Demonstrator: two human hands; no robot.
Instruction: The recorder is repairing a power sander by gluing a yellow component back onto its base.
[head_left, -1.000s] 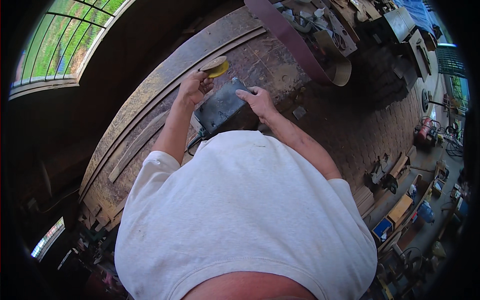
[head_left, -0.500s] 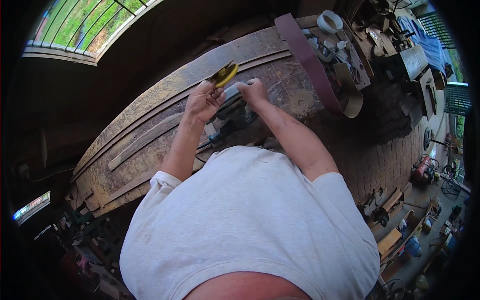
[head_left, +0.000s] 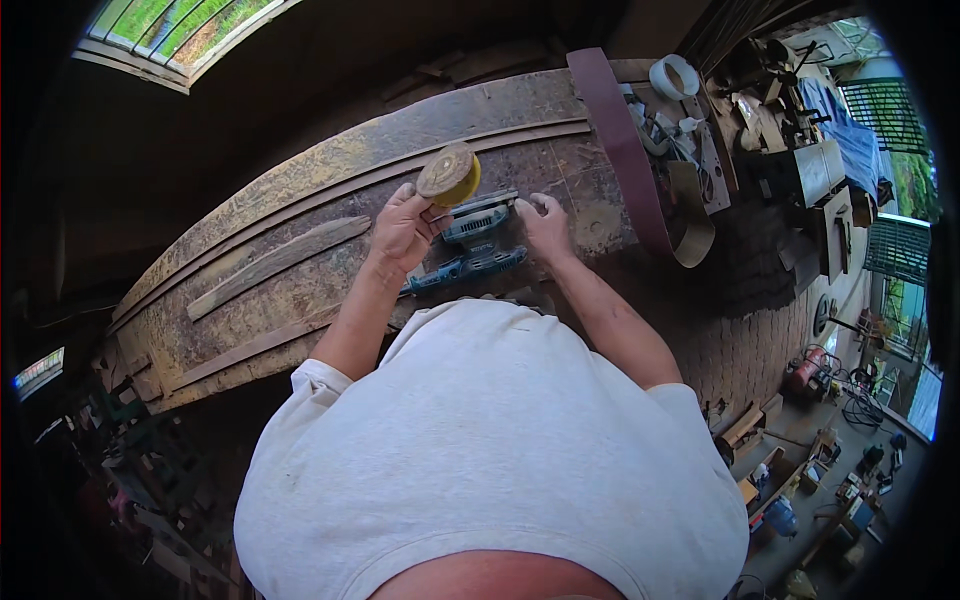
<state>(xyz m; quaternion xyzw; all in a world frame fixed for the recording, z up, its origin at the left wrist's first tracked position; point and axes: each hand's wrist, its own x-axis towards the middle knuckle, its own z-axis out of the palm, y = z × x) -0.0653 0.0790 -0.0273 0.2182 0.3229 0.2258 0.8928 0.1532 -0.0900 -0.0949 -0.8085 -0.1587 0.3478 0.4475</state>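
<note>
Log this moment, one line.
left hand: holding yellow disc | right hand: at right end of teal tool | wood strip: on bench, left of hands | maroon belt: right of hands

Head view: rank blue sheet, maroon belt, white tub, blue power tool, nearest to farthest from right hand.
1. Blue power tool, left, touching the right hand
2. Maroon belt, right of the hand
3. White tub, past the belt, upper right
4. Blue sheet, far upper right

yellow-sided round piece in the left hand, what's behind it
A long thin strip on the workbench shows to both sides; whatever lies directly behind the round piece is covered.
</note>
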